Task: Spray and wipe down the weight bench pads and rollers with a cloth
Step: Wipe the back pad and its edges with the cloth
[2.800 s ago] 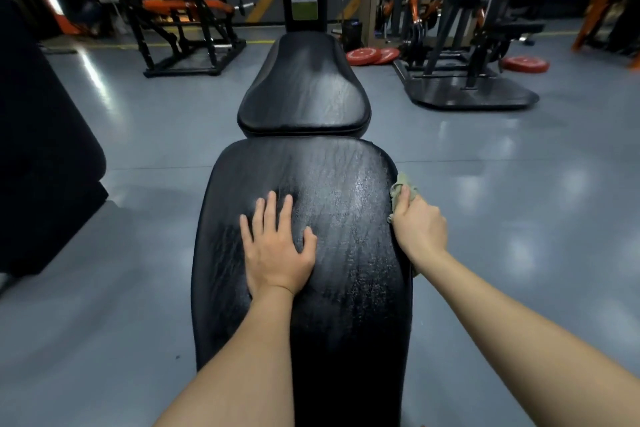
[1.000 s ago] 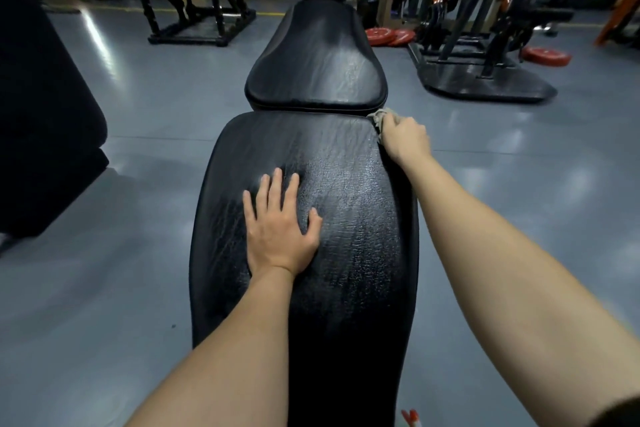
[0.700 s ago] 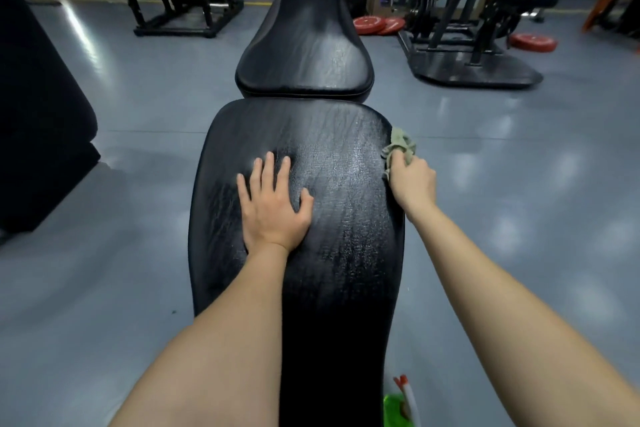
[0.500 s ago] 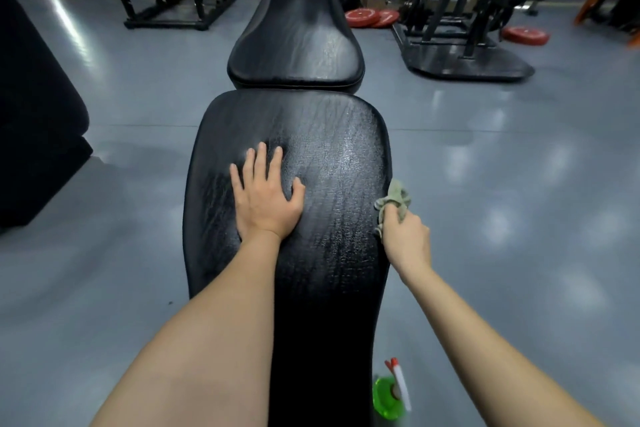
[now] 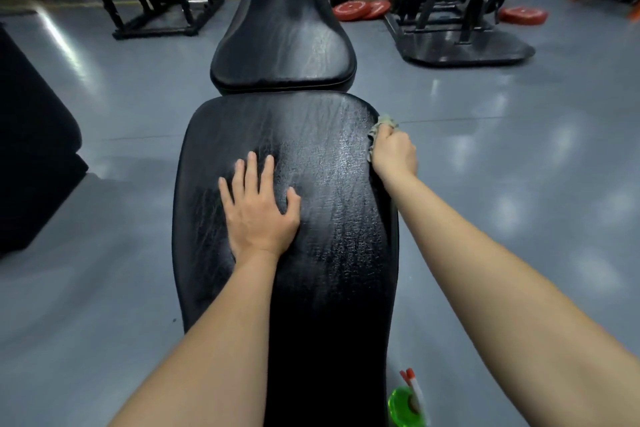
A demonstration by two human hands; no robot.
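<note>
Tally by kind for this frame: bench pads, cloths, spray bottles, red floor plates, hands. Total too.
Bench pads: 2, long pad and far pad
Cloth: 1
Spray bottle: 1
Red plates: 3
Hands: 2, left hand and right hand
Total: 9

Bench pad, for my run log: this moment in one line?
left hand flat on long pad | right hand holds cloth at right edge

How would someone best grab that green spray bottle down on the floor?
The green spray bottle seems to stand upright beside the bench pad, top facing up, so reach down from above and grip the neck just under its red-and-white trigger head.
</note>
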